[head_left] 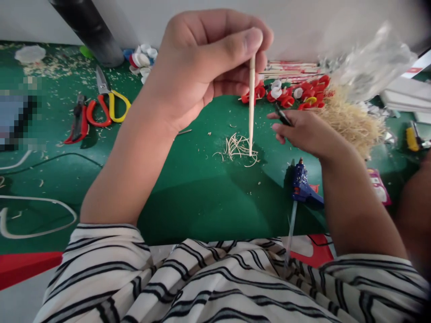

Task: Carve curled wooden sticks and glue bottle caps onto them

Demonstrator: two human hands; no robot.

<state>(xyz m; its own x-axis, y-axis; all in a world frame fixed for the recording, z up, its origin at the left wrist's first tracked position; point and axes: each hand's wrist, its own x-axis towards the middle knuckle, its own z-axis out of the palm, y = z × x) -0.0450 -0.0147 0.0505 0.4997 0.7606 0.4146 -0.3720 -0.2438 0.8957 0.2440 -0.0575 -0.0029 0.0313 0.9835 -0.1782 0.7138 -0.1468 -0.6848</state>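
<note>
My left hand (215, 58) is raised over the table, its thumb and fingers pinching the top of a thin wooden stick (251, 107). The stick hangs almost upright and tapers toward its lower end. That tip appears over a small heap of curled wood shavings (234, 146); whether it touches them I cannot tell. To the right, my right hand (308, 132) is closed around a slim black tool (283, 116), pen-like in shape. Most of the tool is hidden in the hand, so its kind does not show.
A blue glue gun (301, 181) lies near my right forearm. Red and white bottle caps (286, 96), a pile of pale shavings (350, 119) and a plastic bag (373, 67) are behind. Scissors (104, 96), red-handled pliers (79, 119) and a black bottle (90, 31) are left. Another person's arm (415, 206) shows right.
</note>
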